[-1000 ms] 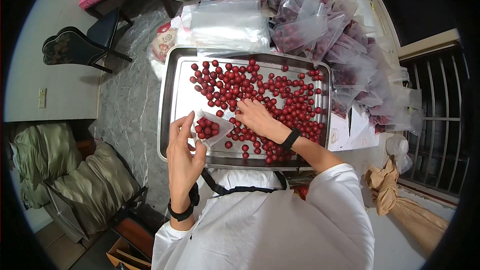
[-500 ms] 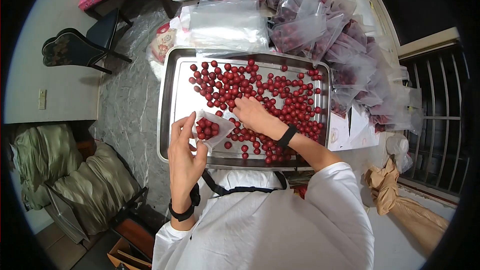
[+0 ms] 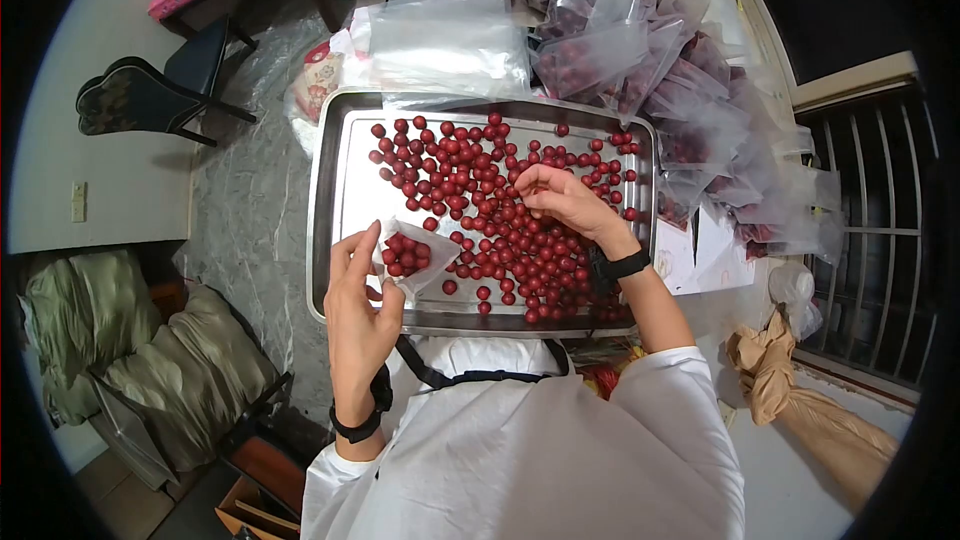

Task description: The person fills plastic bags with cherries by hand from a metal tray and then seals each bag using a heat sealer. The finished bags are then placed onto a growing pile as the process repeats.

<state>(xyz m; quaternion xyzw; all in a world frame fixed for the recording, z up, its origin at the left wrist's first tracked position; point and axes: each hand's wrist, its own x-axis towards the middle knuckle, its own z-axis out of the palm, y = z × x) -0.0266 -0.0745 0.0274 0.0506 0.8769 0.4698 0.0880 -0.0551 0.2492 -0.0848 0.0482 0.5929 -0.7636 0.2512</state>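
Observation:
A metal tray point(image 3: 350, 165) lies before me with many small, round, dark-red balls point(image 3: 455, 155) that look like fruit. My left hand point(image 3: 358, 305) holds a clear plastic bag point(image 3: 437, 258) over the tray's near left part, its thumb and fingers closed on the bag's edge. Several of the same red balls sit inside the bag. My right hand point(image 3: 570, 202) is above the balls right of the tray's middle, apart from the bag. Its fingers are curled in together, and whatever they may hold is hidden.
A stack of flat clear bags point(image 3: 450, 45) lies beyond the tray's far edge. Filled bags point(image 3: 590, 60) of red balls are heaped behind and to the right. A dark chair point(image 3: 140, 95) stands at the left, and a barred window point(image 3: 870, 230) is on the right.
My right hand has moved right and slightly farther away, from beside the bag to over the balls right of centre. My left hand still holds the bag in nearly the same place.

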